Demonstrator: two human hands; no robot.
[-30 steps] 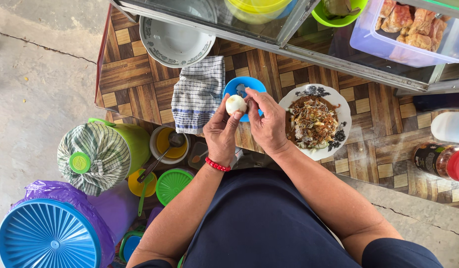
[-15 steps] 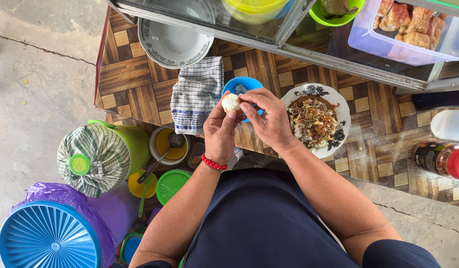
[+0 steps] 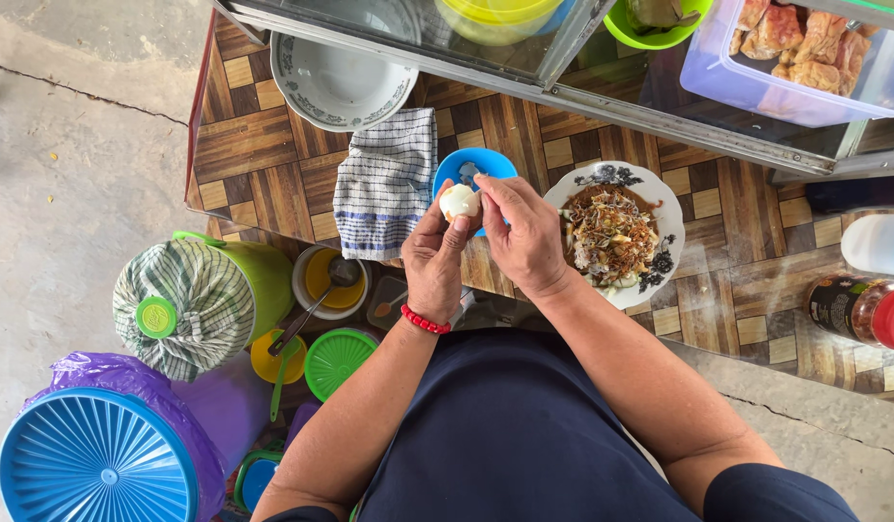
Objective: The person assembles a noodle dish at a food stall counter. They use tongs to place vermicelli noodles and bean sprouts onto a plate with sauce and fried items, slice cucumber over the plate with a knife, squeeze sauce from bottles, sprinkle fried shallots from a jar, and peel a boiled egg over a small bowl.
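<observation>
Both hands meet above the near edge of the wood-patterned parquet surface (image 3: 273, 184). Left hand (image 3: 434, 259), w/ a red bead bracelet (image 3: 425, 320) at the wrist, is curled around a white peeled boiled egg (image 3: 459, 202), gripping it from below w/ fingers and thumb. Right hand (image 3: 524, 237) is narrow, fingertips pinched at the egg's top right side, touching it. The egg sits over a small blue plastic bowl (image 3: 471, 166), which stands on the surface btwn a blue-and-white checked cloth (image 3: 385, 182) on its left and a white patterned plate of brown noodle dish (image 3: 613, 232) on its right. The cloth hangs partly over the near edge. At the far edge, just beyond the cloth, a white ceramic bowl w/ a dark rim pattern (image 3: 338, 82) lies partly under a glass display case (image 3: 602, 106). Toward the right end of the surface is a dark sauce bottle w/ a red cap (image 3: 858, 309), lying on its side. Below the near edge, on the floor side: a green container covered w/ a striped cloth (image 3: 198, 304) and a round blue ribbed plastic lid (image 3: 97, 456).
</observation>
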